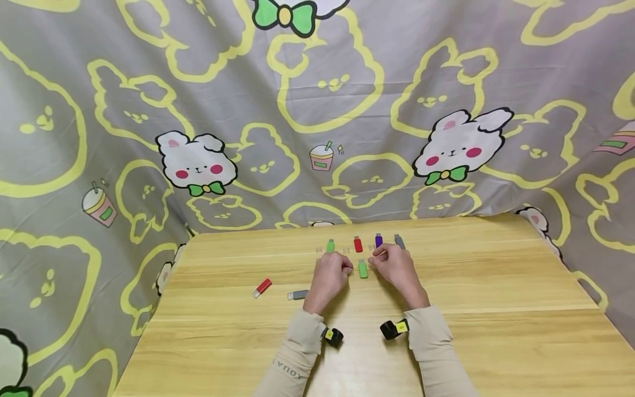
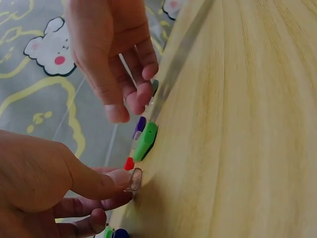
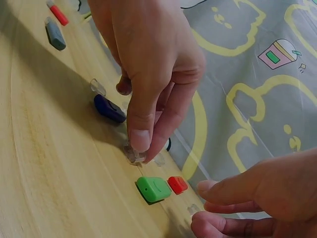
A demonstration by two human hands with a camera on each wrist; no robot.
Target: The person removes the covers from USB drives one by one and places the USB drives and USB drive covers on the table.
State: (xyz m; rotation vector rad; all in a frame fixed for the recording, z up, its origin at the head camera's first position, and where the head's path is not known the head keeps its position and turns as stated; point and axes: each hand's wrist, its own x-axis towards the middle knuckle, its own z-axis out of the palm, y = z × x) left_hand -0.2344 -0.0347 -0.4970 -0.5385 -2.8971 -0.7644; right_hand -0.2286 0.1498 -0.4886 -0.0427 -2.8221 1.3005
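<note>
Between left fingertips [image 2: 118, 177]; clear plastic cap [image 2: 135, 181]

A green stick [image 1: 364, 269], a red stick [image 1: 358, 245], a violet-blue stick [image 1: 379, 241], a grey stick [image 1: 300, 295] and a colourless cap [image 2: 134, 180] meet a honey-yellow, wood-grained tabletop [image 1: 496, 286], beige sleeves [image 1: 430, 326], and a grey curtain [image 1: 362, 107] patterned with yellow outlines and green-bowed white rabbits.

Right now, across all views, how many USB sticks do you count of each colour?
Green sticks: 2
Red sticks: 2
Blue sticks: 2, one seen only in the wrist views
Grey sticks: 2
Total: 8
</note>
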